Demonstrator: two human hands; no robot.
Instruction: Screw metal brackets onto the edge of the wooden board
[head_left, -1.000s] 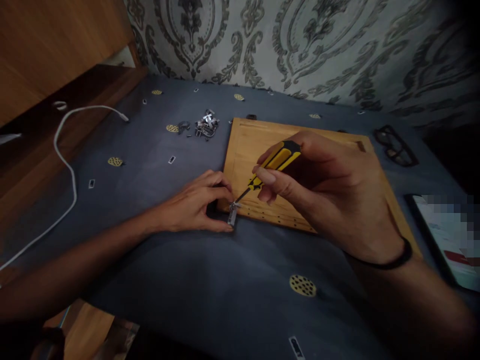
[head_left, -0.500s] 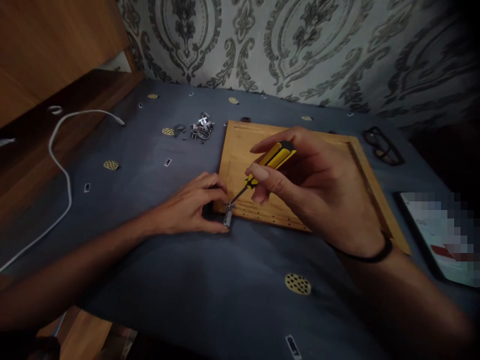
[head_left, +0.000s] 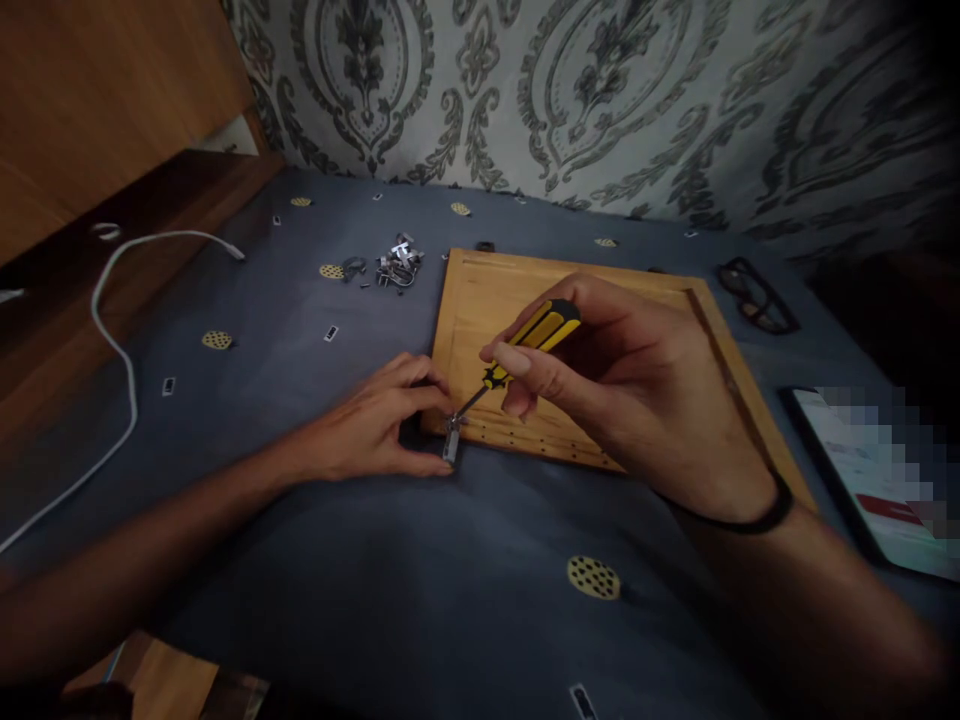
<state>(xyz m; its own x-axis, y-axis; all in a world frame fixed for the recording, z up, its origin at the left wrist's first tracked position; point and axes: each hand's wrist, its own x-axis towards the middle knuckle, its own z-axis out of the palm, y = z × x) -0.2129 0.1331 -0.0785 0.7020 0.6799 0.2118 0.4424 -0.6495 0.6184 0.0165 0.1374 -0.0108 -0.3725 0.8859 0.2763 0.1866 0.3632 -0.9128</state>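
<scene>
Thumb and fingers of my left hand close round a small metal hinge-like fitting at the near left corner of a wooden panel. My right hand grips a screwdriver with a yellow and black handle. Its shaft slants down to the left, and the tip meets the upper end of the fitting. Whether a screw sits under the tip is too small to tell. A row of small dark holes runs along the panel's near edge.
Several loose metal parts lie in a pile beyond my left hand. A white cable curves along the left. On the right are dark-framed glasses and a tablet-like device. A patterned wall closes off the back.
My right hand has turned the screwdriver slightly, and its handle sits a little lower and further left. The whole view has shifted slightly. My left hand stays at the fitting.
</scene>
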